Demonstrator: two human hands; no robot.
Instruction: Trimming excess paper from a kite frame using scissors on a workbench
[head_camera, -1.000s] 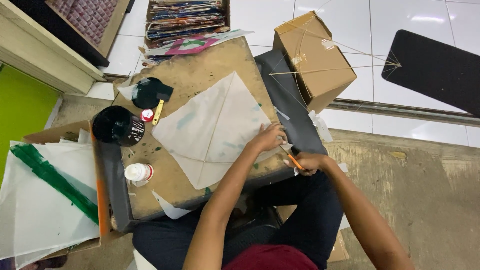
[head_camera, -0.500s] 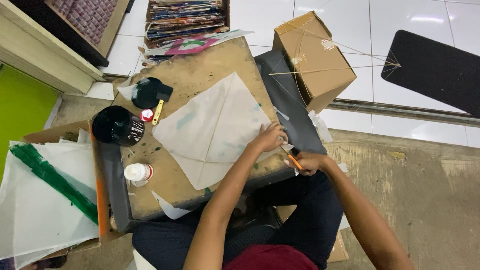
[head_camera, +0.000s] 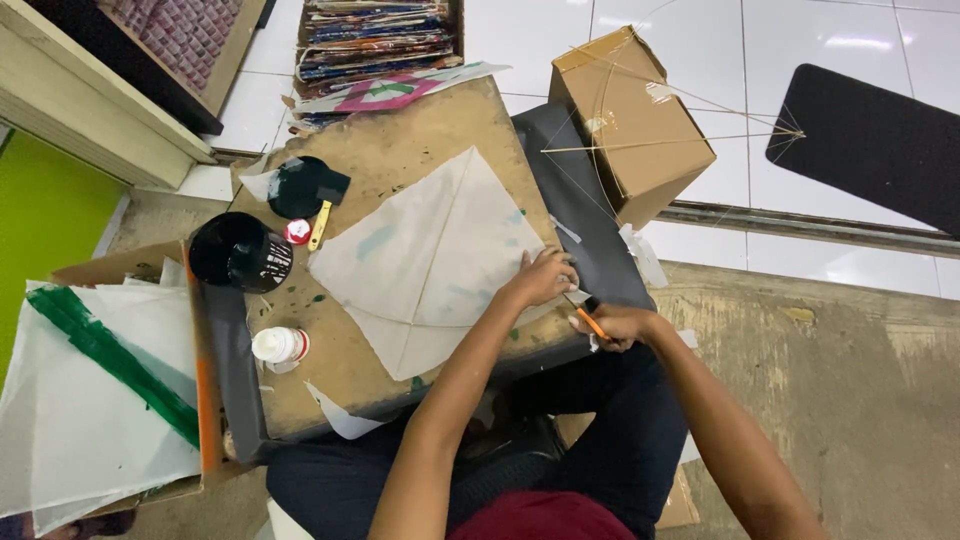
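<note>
Your kite (head_camera: 430, 260) is lying flat on the brown work board (head_camera: 400, 150), diamond shape, with its long axis running from the top point up near the middle of the board down to the lower point close to the board's near edge, so it's tipped a bit on the diagonal from your seat. A thin spine stick runs along that axis and a bowed cross stick curves across the lower half. The paper is off-white, kind of see-through, with a few faint green-blue smudges.

Your left hand (head_camera: 545, 277) is pressed down on the kite's right corner, fingers curled over the edge, so the kite spreads out to the left of that hand. Your right hand (head_camera: 618, 325) sits just beside it, off the paper at the board's edge, closed around an orange tool (head_camera: 591, 322) that's thin like a pencil or knife; can't tell which, it's too small. The tip points up toward the corner the left hand is pinning.

Over on the left of the board there's a black cup (head_camera: 240, 252), a white glue bottle (head_camera: 280, 345) and a black brush (head_camera: 310, 190). A cardboard box (head_camera: 630, 110) with a bare kite frame leaning on it sits past the right side.
</note>
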